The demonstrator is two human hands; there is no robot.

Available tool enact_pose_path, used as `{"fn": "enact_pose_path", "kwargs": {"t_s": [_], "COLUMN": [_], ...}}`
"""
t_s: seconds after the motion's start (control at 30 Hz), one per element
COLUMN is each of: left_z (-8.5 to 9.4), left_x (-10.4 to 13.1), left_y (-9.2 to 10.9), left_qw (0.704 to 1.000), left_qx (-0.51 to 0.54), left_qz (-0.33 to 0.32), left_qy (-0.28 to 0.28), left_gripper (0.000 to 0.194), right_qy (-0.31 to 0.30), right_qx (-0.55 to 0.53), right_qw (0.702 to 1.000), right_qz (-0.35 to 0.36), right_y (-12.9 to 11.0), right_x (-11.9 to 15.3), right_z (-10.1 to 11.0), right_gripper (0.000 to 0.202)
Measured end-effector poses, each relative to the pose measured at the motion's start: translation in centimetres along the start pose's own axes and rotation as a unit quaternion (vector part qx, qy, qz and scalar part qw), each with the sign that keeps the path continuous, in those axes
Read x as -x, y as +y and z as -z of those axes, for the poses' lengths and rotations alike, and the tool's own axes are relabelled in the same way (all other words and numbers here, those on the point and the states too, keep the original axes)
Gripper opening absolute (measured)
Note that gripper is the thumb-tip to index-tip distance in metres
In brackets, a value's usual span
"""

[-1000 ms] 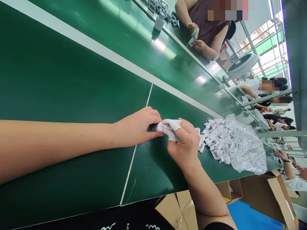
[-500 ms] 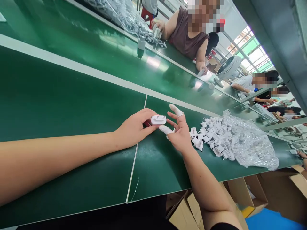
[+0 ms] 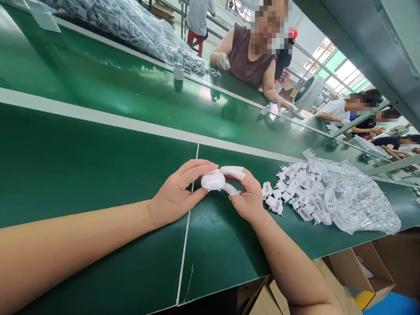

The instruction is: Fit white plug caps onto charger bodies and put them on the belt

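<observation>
A small white plastic plug part (image 3: 213, 180), oval and rounded, is held between my two hands above the green bench. My left hand (image 3: 183, 186) is closed, gripping the piece's left side between fingers and thumb. From the right, my right hand (image 3: 246, 188) pinches it, with white covers on the thumb and forefinger. Small pegs show along its lower edge. Just right of my right hand lies a heap of similar white plug parts (image 3: 300, 188), spilling from a clear plastic bag (image 3: 357, 197).
A pale strip (image 3: 98, 121) separates the green bench (image 3: 82, 170) from a glossy belt, where a small white piece (image 3: 178, 71) stands. Across it sits a co-worker (image 3: 251, 57) beside a bagged pile (image 3: 131, 33) and a fan (image 3: 308, 91). Cardboard boxes (image 3: 361, 271) stand below the bench edge.
My right hand has gone from spread fingers to a pinch on the plug part. The piece has tilted, its pronged face turning away from view. The co-worker's hands have shifted.
</observation>
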State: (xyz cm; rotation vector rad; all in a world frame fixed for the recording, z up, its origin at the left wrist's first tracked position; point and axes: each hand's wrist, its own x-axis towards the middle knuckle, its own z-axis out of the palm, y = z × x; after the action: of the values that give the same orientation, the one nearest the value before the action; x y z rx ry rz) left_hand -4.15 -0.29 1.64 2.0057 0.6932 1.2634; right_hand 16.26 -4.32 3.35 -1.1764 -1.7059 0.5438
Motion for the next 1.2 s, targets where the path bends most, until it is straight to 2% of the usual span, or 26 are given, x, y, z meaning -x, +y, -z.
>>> {"fn": "enact_pose_path", "kwargs": {"t_s": [0.07,0.13,0.23,0.37,0.43,0.5,0.57,0.63,0.7,0.8,0.93,1.07,1.13,1.2], "left_z": [-0.1,-0.2,-0.1,0.4,0.8,1.2,1.7,2.3,2.6,2.7,2.5,3.3,4.0,4.5], "left_x": [0.0,-0.1,-0.5,-2.3,-3.9,-6.2,-8.9,-11.7,-14.2,-16.6,-17.0,-16.3,-15.9,-15.2], "left_y": [0.0,-0.1,-0.3,-1.0,-1.8,-3.2,-4.9,-6.8,-8.4,-10.4,-11.7,-11.7,-11.4,-10.9], "left_qw": [0.998,0.99,0.969,0.952,0.951,0.955,0.953,0.934,0.909,0.894,0.881,0.874,0.867,0.859], "left_qx": [0.033,0.061,0.048,0.036,0.049,0.03,-0.046,-0.173,-0.28,-0.34,-0.367,-0.383,-0.39,-0.402], "left_qz": [0.048,0.129,0.239,0.302,0.305,0.296,0.291,0.298,0.295,0.282,0.293,0.299,0.311,0.317], "left_qy": [-0.012,-0.025,-0.026,-0.032,-0.019,0.021,0.068,0.091,0.088,0.07,0.054,0.017,0.004,0.014], "left_gripper": [0.031,0.037,0.051,0.061,0.059,0.053,0.043,0.038,0.036,0.036,0.041,0.047,0.055,0.07], "right_qy": [0.001,0.003,0.002,-0.038,-0.056,-0.07,-0.082,-0.097,-0.11,-0.118,-0.135,-0.143,-0.153,-0.166], "right_qx": [-0.012,-0.027,-0.057,-0.095,-0.092,-0.084,-0.074,-0.061,-0.048,-0.037,-0.036,-0.021,-0.01,-0.007], "right_qw": [0.999,0.996,0.984,0.965,0.961,0.961,0.961,0.961,0.962,0.965,0.966,0.966,0.967,0.967], "right_qz": [-0.034,-0.084,-0.168,-0.241,-0.254,-0.255,-0.253,-0.25,-0.246,-0.233,-0.219,-0.216,-0.204,-0.194], "right_y": [0.2,0.6,1.4,2.1,2.1,2.1,1.9,1.8,1.8,1.9,2.0,2.0,1.9,1.9], "right_x": [0.0,0.0,0.0,0.0,0.0,0.0,-0.1,-0.2,-0.2,-0.3,-0.4,-0.5,-0.5,-0.5], "right_z": [-0.3,-0.7,-1.5,-2.4,-2.5,-2.5,-2.3,-2.1,-1.9,-1.8,-1.7,-1.6,-1.5,-1.4], "right_gripper": [0.022,0.023,0.03,0.048,0.053,0.054,0.053,0.052,0.051,0.05,0.047,0.044,0.043,0.044]}}
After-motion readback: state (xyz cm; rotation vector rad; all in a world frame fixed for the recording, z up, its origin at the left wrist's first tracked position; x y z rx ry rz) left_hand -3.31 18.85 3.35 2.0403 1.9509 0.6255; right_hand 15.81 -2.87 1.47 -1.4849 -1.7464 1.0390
